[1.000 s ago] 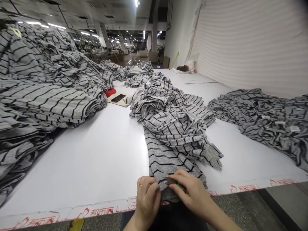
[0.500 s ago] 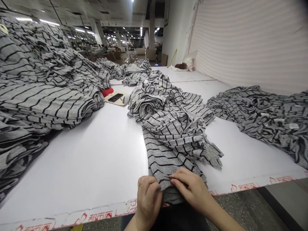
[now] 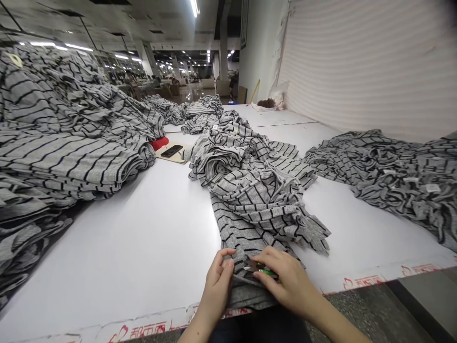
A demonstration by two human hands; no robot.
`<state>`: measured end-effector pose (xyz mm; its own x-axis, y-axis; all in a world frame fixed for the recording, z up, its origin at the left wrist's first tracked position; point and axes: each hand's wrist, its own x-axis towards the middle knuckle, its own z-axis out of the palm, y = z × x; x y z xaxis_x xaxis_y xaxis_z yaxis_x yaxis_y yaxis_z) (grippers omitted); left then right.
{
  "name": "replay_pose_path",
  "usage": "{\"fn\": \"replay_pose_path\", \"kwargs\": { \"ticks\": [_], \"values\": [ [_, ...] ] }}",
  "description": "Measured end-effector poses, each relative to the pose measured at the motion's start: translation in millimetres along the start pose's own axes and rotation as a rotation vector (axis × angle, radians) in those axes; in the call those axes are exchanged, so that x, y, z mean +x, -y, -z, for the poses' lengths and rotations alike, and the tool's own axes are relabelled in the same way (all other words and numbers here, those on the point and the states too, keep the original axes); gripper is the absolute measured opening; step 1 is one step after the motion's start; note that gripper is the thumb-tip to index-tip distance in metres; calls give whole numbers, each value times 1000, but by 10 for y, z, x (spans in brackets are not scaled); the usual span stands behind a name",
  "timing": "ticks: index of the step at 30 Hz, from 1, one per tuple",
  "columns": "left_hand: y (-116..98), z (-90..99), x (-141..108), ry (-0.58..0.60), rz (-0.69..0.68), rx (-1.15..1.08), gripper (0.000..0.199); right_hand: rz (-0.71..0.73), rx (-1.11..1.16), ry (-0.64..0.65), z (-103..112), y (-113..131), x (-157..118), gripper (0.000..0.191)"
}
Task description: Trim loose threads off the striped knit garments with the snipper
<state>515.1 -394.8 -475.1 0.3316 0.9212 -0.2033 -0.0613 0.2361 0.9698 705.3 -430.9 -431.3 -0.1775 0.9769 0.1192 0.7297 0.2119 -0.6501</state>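
Where cloth meets the grip: striped knit garment bundle (image 3: 246, 228), heathered grey with narrow black stripes; crumpled farther in from the near table edge (image 3: 146, 328), flatter and folded just inside it.
Thread snips (image 3: 266, 273): green handles, metal blades pointing toward the left hand (image 3: 218, 272), close over the cloth near that edge.
Right hand (image 3: 287, 274): fingers closed round the snips, bundle beneath.
Left hand: half curled against the cloth, fingertips slightly apart; cannot tell whether any is pinched.

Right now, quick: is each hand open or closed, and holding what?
Left hand: fingers curled at the striped fabric; grip cannot be told.
Right hand: closed, holding green-handled snips.
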Motion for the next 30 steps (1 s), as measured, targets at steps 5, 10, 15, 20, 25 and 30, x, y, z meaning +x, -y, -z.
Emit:
{"fn": "replay_pose_path", "kwargs": {
  "ticks": [5, 10, 15, 20, 25, 30],
  "values": [
    [-49, -26, 10, 37, 20, -8, 39, 26, -84, 28, -24, 23, 30, 18],
    [-67, -26, 16, 60, 22, 27, 40, 84, -102, 51, -6, 26, 78, 16],
    [-82, -1, 27, 90, 35, 43, 43, 54, -82, 38, 15, -8, 90, 15],
    [-197, 14, 138, 58, -107, 300, 24, -20, -15, -13, 76, -33, 61, 16],
    [-259, 50, 394, -71, -292, 424, 3, -19, 28, 98, -186, 95, -126, 20],
    [-256, 220, 417, 46, -220, 328, 12, -8, -76, 141, -521, 110, -187, 29]
  ]
}}
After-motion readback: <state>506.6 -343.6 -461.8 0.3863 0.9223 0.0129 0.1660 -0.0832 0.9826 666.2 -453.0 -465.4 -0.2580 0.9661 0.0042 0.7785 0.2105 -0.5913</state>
